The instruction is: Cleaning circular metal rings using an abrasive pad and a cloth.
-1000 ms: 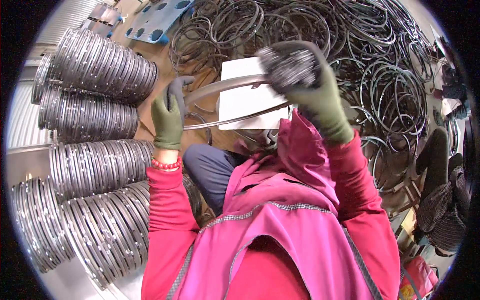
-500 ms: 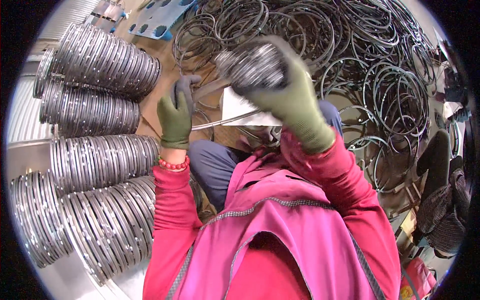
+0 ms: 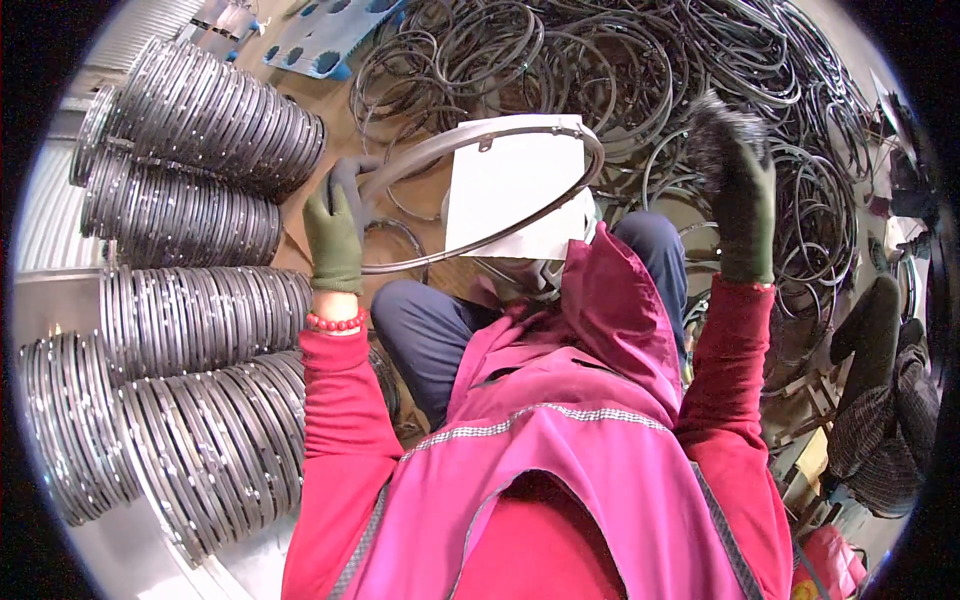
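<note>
My left hand (image 3: 335,225), in a green glove with dark fingers, is closed on the left side of a thin grey hoop (image 3: 500,236). The hoop is held tilted, its far side over a white panel (image 3: 535,215) in front of my knees. A small tab shows on the hoop's upper edge. My right hand (image 3: 745,205), gloved the same way, is raised off to the right, apart from the hoop. In it is a dark, silvery wad (image 3: 722,135), smeared by motion; its exact kind cannot be made out.
Thick stacks of similar hoops (image 3: 215,320) lie on their sides along my left. A large tangled heap of dark hoops (image 3: 640,60) spreads from the far middle to the right. A blue-and-white pallet (image 3: 325,40) lies at the far left, and dark cloth (image 3: 890,430) hangs at the right.
My right hand has swung right with the silvery wad, away from the hoop. The hoop, earlier largely covered, now shows in full. My left hand has barely moved.
</note>
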Tool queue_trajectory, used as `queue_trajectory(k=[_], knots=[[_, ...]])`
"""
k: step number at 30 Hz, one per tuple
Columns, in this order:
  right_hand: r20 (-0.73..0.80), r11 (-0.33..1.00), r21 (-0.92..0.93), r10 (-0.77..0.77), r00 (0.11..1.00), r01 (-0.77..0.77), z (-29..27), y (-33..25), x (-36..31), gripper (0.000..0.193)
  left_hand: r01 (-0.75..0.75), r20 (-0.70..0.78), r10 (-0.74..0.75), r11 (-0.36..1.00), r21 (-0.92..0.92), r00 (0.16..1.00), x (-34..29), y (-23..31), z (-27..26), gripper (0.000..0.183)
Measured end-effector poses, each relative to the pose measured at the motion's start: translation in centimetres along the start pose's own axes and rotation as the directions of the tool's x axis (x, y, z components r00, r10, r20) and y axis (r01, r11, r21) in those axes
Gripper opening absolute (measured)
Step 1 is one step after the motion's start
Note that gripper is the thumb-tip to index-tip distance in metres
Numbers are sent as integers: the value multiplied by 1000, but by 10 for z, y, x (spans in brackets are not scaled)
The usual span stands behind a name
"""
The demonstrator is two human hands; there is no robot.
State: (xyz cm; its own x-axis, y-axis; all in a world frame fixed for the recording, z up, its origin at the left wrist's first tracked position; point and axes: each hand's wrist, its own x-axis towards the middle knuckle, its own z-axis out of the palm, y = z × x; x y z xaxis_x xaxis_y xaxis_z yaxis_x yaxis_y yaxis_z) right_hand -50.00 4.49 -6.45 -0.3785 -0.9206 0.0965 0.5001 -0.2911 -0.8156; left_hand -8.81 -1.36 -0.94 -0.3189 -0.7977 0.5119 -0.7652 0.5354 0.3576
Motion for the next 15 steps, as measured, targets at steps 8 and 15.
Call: queue_trajectory(k=[8,15], knots=[[140,922,-364,-87,986,133,45,12,11,51,190,59,-185,977,-95,981,0,11,1,19],[519,795,-405,-207,829,452,114,50,3,52,136,17,-135,975,-174,991,-4,7,2,24]])
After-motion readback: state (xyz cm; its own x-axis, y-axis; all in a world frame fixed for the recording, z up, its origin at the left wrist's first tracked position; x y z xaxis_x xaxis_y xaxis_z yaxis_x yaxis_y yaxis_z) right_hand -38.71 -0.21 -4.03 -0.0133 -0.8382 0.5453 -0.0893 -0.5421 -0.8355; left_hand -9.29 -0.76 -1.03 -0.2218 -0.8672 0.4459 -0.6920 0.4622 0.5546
